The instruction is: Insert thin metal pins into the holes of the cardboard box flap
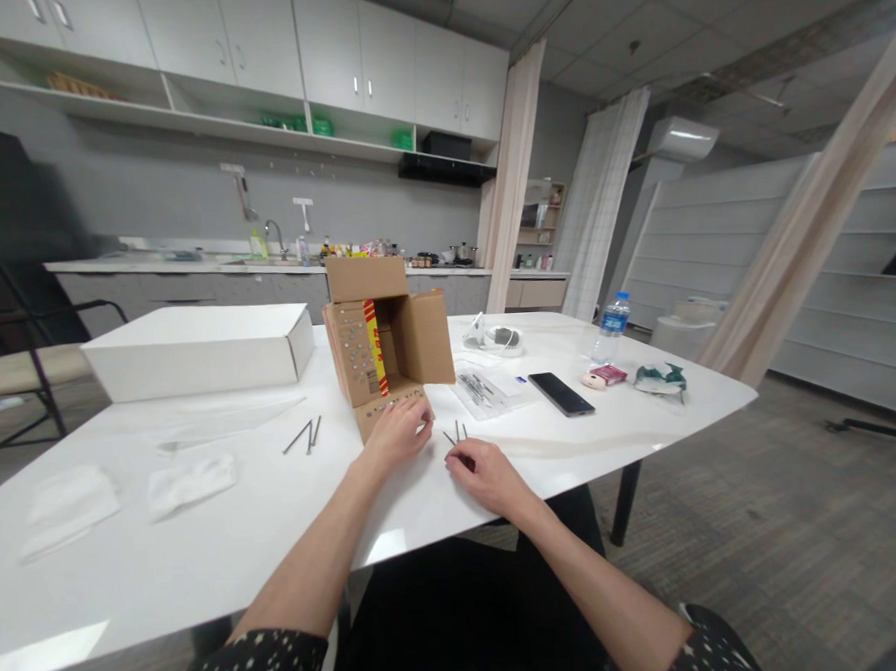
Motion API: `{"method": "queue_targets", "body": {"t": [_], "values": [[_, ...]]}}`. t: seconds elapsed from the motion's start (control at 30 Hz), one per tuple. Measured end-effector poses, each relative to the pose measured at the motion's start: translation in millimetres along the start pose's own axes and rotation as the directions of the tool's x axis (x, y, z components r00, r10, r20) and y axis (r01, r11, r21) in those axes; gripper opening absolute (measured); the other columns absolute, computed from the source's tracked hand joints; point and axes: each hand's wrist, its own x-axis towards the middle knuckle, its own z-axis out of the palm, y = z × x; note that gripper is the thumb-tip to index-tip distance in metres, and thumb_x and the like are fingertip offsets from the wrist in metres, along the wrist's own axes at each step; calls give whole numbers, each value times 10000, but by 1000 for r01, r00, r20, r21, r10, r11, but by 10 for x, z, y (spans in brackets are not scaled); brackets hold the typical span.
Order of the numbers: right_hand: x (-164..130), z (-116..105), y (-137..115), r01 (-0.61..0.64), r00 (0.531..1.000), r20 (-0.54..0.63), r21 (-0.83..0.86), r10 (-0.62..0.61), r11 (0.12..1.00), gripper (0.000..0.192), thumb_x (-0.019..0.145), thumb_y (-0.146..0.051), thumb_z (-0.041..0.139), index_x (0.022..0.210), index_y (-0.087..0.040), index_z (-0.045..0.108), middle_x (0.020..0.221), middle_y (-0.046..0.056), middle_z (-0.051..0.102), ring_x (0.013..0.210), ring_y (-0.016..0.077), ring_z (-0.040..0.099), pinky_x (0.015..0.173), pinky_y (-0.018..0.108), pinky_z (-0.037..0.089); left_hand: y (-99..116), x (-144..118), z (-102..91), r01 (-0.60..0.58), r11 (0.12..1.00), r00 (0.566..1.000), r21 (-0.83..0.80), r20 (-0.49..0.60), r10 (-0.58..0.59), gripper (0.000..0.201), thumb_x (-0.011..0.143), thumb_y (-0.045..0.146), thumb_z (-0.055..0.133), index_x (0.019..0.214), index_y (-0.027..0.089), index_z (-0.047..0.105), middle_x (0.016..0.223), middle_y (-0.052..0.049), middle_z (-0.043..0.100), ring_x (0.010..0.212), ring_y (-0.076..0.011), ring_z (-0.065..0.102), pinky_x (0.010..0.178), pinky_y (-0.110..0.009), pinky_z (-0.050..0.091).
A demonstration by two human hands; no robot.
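An open cardboard box [359,355] with a yellow and red strip stands on the table, its opening facing right and its flaps spread. My left hand [402,430] rests on the lower front flap, fingers extended together over it. My right hand [489,474] is close to the table edge, thumb and fingers pinched; what is between the fingertips is hidden. Several thin metal nails [457,432] show just beyond these fingertips; I cannot tell whether they touch. More long nails [312,438] lie on the table left of the box. Small shiny spots dot the box.
A white box [200,350] stands at the left, with white cloths [192,484] before it. Rightward are a clear bag of small parts [483,392], a phone [561,394], a water bottle [613,322], a pink-red packet [607,375] and a green-white item [661,378]. A white device [502,341] lies behind.
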Motion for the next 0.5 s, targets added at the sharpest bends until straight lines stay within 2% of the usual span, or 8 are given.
{"method": "queue_targets", "body": {"t": [0.27,0.5], "values": [[4,7,-2,7,1000,-7,14,-7,1000,157,856,-157,531,753,-172,649,723,15,639,661,141,540,641,238,377,73,8,44,-40,999,998,25,43,39,114,851,204,505,930,204,588,1031,-68,655,1039,-233,567,914,-375,413],[-7,22,37,30,1000,-6,33,-29,999,160,863,-168,519,780,-175,655,761,18,660,682,145,559,652,240,390,155,-15,71,-158,987,985,10,76,157,281,937,371,444,987,227,680,1040,-59,667,1027,-219,569,930,-374,377]]}}
